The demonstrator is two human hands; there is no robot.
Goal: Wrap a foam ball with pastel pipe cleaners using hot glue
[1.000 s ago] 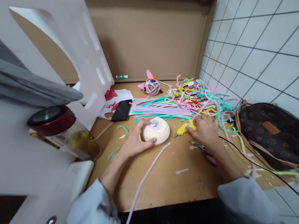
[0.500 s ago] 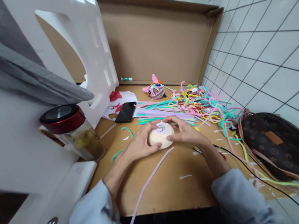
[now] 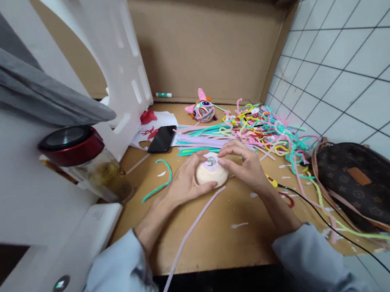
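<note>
Between my hands is a cream-coloured ball [image 3: 211,175] with a pale lilac ring and a greyish-green curl on its upper side. My left hand [image 3: 187,179] grips it from the left, thumb along the near side and fingers over the top. On the other side, my right hand [image 3: 243,164] has its thumb and index finger at the edge of the lilac ring; whether something small is pinched there I cannot make out. A long lilac pipe cleaner [image 3: 190,233] runs from just below the ball toward the table's front edge.
Behind my hands lie straight pipe cleaners [image 3: 208,139] and a tangled heap of coloured ones [image 3: 262,128]. A pink-eared craft figure [image 3: 203,110], a phone [image 3: 163,139], a glass tea bottle [image 3: 99,171], a brown handbag [image 3: 375,186] and a yellow corded tool [image 3: 271,180] surround the work spot.
My right thumb has moved up from the ball's near side to the lilac ring. The camera view has shifted slightly, and the yellow tool now shows beside my right wrist.
</note>
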